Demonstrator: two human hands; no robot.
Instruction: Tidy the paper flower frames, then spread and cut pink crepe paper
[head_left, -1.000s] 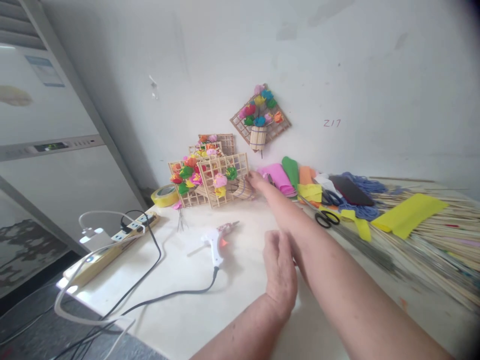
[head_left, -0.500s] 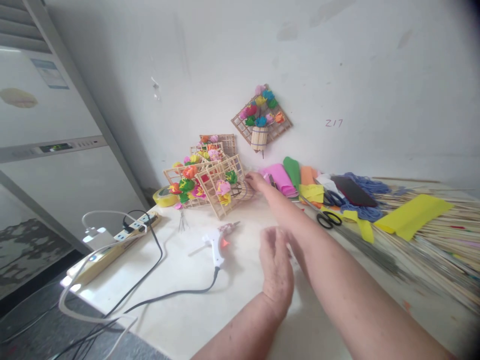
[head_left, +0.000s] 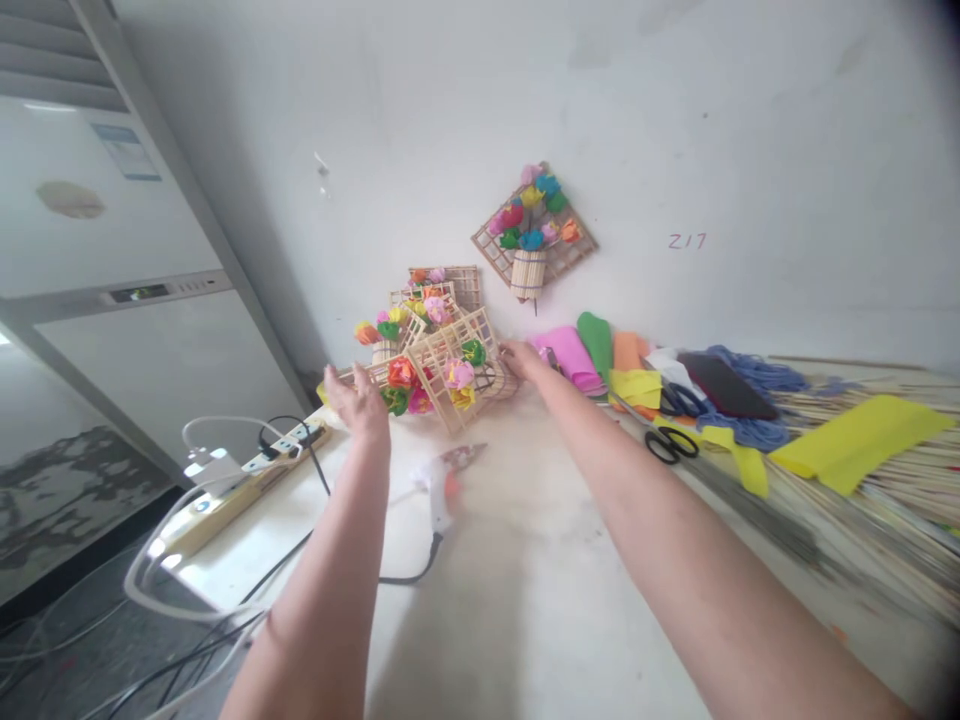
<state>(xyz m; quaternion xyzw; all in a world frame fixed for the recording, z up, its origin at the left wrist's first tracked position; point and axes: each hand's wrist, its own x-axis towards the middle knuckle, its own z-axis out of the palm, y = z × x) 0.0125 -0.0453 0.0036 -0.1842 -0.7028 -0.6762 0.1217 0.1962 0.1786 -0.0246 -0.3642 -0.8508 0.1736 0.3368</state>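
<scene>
Over white table [head_left: 540,580], left fingers [head_left: 362,382] spread, right fingers [head_left: 512,352] gripping flowered lattice [head_left: 459,374], glue gun [head_left: 441,495] between, scissors [head_left: 673,446] rightward

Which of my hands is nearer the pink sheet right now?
Right. The right hand is just left of the pink sheet, beside the front flower panel; the left hand is farther left, past that panel.

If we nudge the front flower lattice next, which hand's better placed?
Right, probably. The right hand is at the right end of the front flower lattice, by its stick basket; contact is hard to confirm. The left hand is farther off, open beside another flower lattice.
</scene>
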